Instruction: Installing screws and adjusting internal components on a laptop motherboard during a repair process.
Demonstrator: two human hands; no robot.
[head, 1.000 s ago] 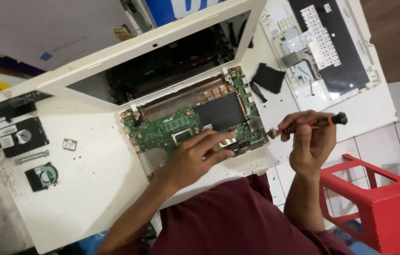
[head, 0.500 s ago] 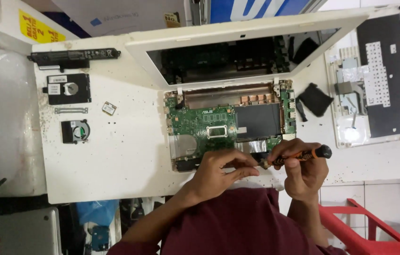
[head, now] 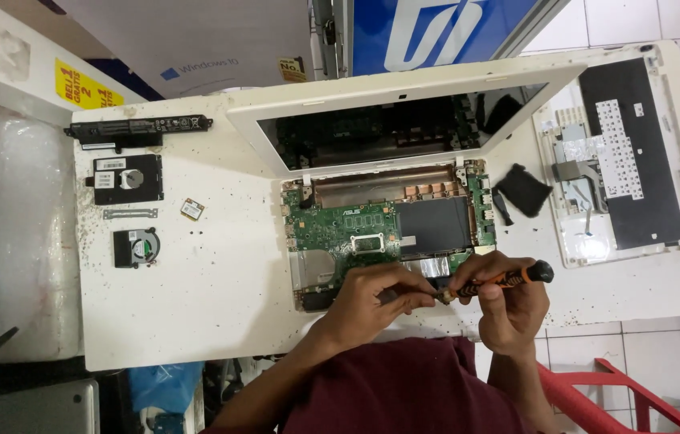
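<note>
An opened white laptop (head: 404, 120) lies on the white table (head: 211, 289), its green motherboard (head: 340, 229) exposed. My right hand (head: 505, 301) grips a screwdriver (head: 509, 279) with an orange and black handle, its tip pointing left at the board's front edge. My left hand (head: 376, 301) rests on the laptop's front edge, fingers pinched near the screwdriver tip. What the fingertips hold, if anything, is hidden.
Left of the laptop lie a long black battery (head: 139, 128), a hard drive (head: 124, 178), a metal bracket (head: 129, 214), a small card (head: 191, 210) and a fan (head: 135, 247). The removed keyboard cover (head: 621, 161) lies at right, a black pad (head: 522, 190) beside it. A red stool (head: 613, 394) stands below.
The view has shifted and steadied over the table. My hands stay together at the laptop's front edge, with the screwdriver still in my right hand.
</note>
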